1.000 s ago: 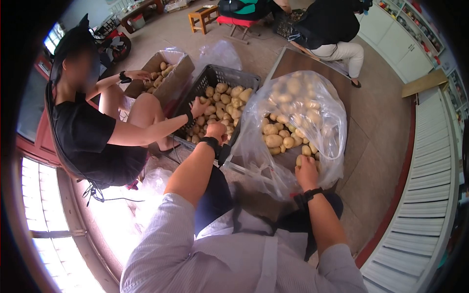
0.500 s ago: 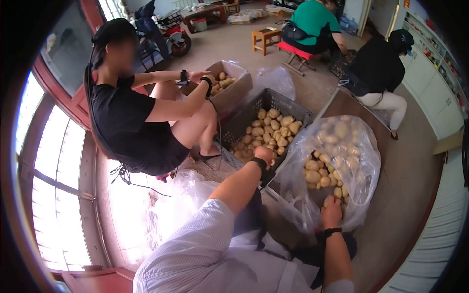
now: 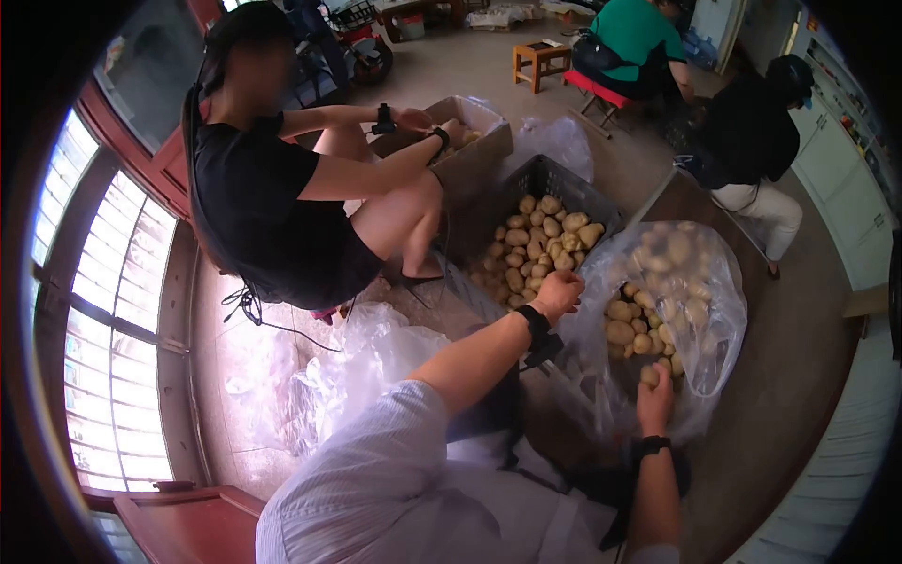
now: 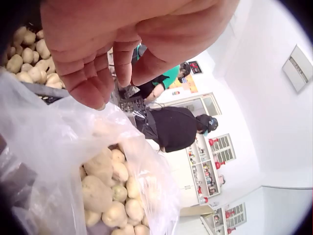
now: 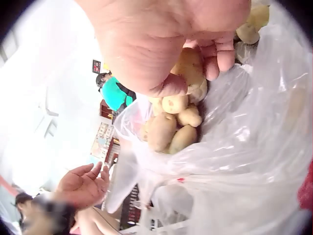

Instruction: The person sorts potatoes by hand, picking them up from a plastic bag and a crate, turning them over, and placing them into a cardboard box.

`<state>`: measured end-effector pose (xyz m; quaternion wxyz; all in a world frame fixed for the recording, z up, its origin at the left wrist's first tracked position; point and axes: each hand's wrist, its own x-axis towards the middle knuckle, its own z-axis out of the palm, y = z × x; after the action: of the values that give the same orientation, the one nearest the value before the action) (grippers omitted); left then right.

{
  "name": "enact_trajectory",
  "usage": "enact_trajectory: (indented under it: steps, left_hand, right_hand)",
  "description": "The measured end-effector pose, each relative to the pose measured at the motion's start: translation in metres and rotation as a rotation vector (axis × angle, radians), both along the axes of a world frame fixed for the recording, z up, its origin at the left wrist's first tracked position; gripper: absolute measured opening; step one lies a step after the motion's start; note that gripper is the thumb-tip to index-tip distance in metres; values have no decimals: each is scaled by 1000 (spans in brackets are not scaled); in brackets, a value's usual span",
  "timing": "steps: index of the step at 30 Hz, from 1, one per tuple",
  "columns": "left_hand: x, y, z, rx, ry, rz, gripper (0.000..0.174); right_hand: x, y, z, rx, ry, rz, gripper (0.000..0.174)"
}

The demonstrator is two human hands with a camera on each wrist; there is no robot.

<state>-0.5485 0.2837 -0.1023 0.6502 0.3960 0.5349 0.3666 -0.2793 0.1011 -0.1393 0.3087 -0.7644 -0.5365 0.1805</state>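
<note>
While the right hand [image 3: 655, 401] curls round a potato [image 5: 191, 66] in the bag [image 3: 723, 310], the crate [image 3: 564, 174] lies at its 11 o'clock. The left hand [image 3: 558, 293] — slack, empty — hangs nearer it.

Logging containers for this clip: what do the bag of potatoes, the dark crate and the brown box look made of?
Bag: thin clear plastic film, glossy and crinkled, with potatoes showing through. Crate: probably rigid dark plastic, given its lattice walls. Box: likely cardboard, with matte brown flat panels.
</note>
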Motion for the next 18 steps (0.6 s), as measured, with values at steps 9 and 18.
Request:
enact_trajectory:
  steps: [9,18]
  left_hand:
    - [31,-41,6,50,-84,-491,31]
    - [46,-57,13,48,-125,-729,53]
  right_hand:
    - [-28,11,18,-192,1399,-105,42]
    - [-48,19,32,-215,1692,-100,42]
